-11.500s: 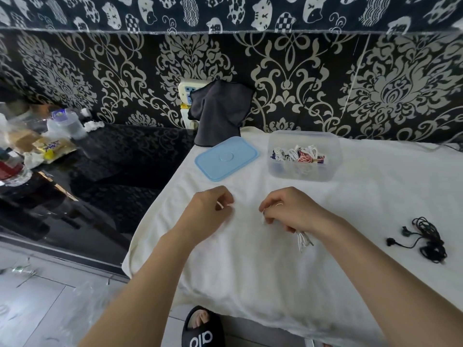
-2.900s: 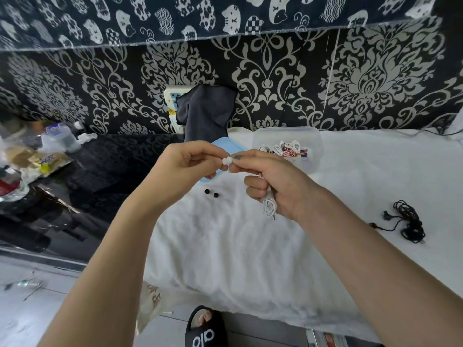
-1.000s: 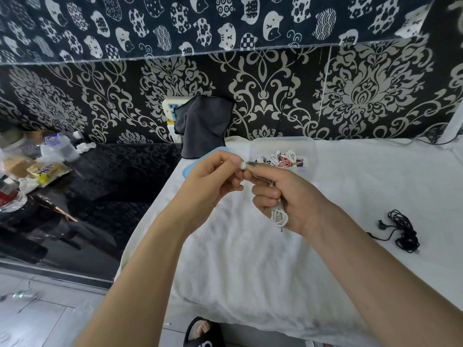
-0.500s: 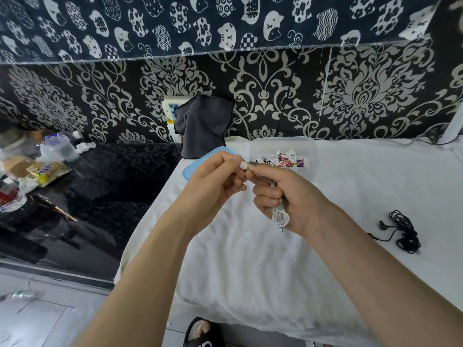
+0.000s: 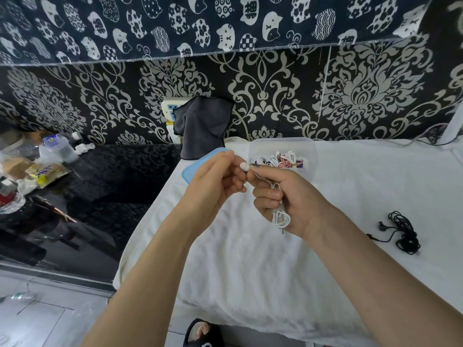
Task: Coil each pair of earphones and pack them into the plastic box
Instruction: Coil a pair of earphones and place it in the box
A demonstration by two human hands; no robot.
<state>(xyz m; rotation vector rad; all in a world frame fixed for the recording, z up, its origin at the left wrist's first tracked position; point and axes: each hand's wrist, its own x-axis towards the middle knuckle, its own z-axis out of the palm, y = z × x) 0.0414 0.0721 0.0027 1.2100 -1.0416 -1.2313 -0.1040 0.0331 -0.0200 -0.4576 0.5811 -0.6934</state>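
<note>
Both hands are raised together near the middle of the frame, above the white cloth [image 5: 250,259] that covers the table. The right hand [image 5: 288,199] is curled around a coiled bundle of white earphones [image 5: 281,217]; loops of the cord and the metal plug hang out below its fingers. Its thumb and forefinger pinch one white earbud [image 5: 244,167] at the top of the bundle. The left hand [image 5: 213,181] meets it there, its fingertips pinched on the same earbud, so the two hands touch at that spot.

Just behind the hands, toward the upper centre of the frame, stands the clear plastic box [image 5: 281,151], open, with several coiled earphones of white, red and dark colours inside. Its blue lid [image 5: 198,164] lies flat on the cloth to the left of the box, partly hidden by the left hand.

At the right of the frame a tangled pair of black earphones [image 5: 400,232] lies loose on the cloth, well apart from the hands and the box.

A dark grey cloth [image 5: 203,126] hangs on the patterned wall behind the lid. At the left of the frame a dark glossy counter [image 5: 100,196] carries bottles and snack packets. A black slipper [image 5: 203,333] shows at the bottom edge.
</note>
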